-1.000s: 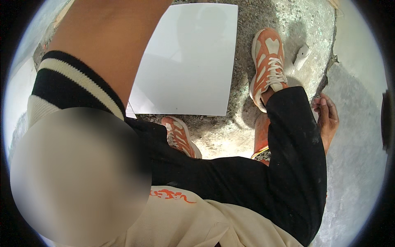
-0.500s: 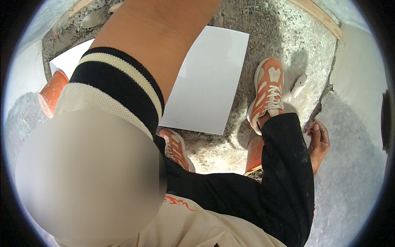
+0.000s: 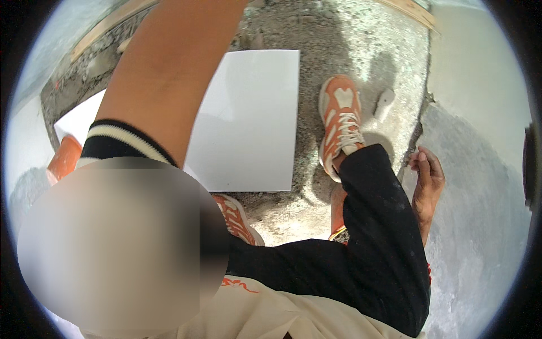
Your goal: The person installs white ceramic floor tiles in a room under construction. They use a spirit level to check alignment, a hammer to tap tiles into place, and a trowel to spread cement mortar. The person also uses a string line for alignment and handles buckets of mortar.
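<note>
Head view: the bare left arm (image 3: 164,79) stretches forward above a glossy white rectangular sheet (image 3: 248,118), left hand beyond frame; right hand (image 3: 429,181) half-curled, whether gripping I cannot tell.

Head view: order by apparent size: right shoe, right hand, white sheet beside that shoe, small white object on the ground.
Largest to smallest:
1. White sheet, partly hidden
2. Right shoe
3. Right hand
4. Small white object

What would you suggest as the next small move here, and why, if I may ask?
Perhaps bring the right hand to the right edge of the white sheet to steady it: that hand is beyond the right leg, apart from the sheet, and no hand touches that edge. The left arm stretches forward, its hand out of view.
</note>
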`<state>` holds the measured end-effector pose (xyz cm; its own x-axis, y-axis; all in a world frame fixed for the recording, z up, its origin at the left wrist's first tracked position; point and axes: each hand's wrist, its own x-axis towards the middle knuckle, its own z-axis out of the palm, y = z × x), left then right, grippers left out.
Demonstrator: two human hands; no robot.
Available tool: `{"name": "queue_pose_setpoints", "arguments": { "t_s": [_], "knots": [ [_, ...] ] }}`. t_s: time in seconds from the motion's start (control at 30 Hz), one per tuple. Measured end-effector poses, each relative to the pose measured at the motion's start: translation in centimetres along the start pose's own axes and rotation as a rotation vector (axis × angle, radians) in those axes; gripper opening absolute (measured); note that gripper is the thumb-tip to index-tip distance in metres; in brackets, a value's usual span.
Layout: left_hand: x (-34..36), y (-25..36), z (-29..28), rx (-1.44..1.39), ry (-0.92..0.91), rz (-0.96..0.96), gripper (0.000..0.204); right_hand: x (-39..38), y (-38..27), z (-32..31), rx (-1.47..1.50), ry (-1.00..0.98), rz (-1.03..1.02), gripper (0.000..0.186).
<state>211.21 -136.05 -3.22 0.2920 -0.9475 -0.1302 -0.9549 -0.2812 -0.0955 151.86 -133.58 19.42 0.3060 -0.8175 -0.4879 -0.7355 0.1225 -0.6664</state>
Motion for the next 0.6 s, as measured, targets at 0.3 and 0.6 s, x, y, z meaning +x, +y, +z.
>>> {"name": "queue_pose_setpoints", "arguments": {
  "t_s": [0.3, 0.6],
  "knots": [
    [-3.4, 0.3, -3.4, -0.095, 0.053, -0.006, 0.031, 4.1, -1.4, -1.9, 0.062, -0.004, -0.099, 0.028],
    [-35.5, 4.1, -18.8, -0.778, 0.061, -0.349, 0.026, 4.7, -7.5, 2.0, 0.046, -0.141, -0.124, 0.026]
  ]
}}
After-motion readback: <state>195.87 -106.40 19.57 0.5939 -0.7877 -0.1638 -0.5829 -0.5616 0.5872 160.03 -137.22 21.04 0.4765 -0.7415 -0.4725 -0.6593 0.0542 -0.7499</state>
